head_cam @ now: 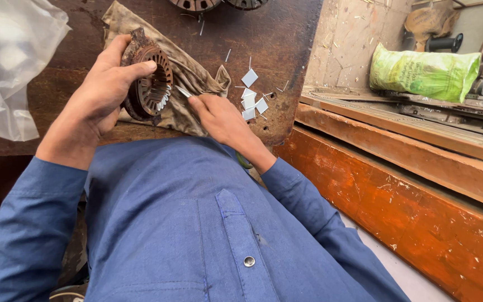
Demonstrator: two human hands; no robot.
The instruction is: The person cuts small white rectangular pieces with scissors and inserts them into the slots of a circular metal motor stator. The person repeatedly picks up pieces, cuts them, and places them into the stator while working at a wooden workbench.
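Note:
My left hand (99, 92) grips a rusty round slotted motor core (149, 84), held on edge over a dirty tan cloth (188, 75). White paper slips line several of its inner slots. My right hand (219, 120) pinches a thin white slip (183, 91) whose tip points at the core's lower right slots. Several small white paper squares (249, 95) lie on the dark wooden bench (264, 39) just right of my right hand.
A crumpled clear plastic bag (9, 61) lies at the bench's left. Two more round cores (197, 4) sit at the far edge. An orange-painted wooden beam (398, 190) runs along the right, with a green sack (423, 72) behind it.

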